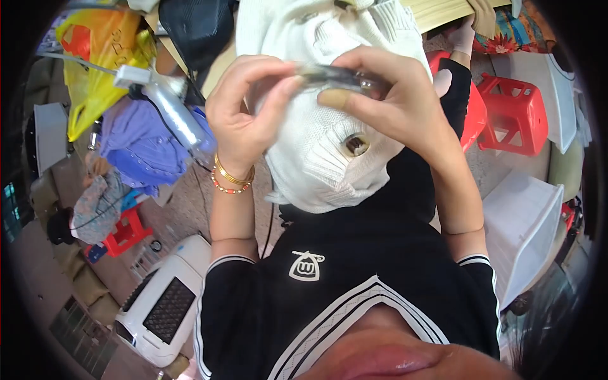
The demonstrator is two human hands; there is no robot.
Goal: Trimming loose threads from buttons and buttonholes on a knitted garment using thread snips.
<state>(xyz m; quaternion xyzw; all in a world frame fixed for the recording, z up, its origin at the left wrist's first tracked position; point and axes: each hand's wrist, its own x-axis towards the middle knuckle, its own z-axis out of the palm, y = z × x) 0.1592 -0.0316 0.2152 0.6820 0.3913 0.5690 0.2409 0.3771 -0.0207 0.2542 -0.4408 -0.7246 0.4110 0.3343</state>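
2 hands, left hand (244,111) and right hand (386,95), pinch a small clear packet (335,76) above a white knit garment (323,145).

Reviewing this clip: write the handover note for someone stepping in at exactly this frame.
Left hand: pinches one end of a small dark glossy object.
Right hand: grips the other end, thumb underneath.
White knitted garment lies on the lap below both hands; a brown round button shows on it.
Done: cannot tell; the object is blurred.
Left: likely working the object against the garment.
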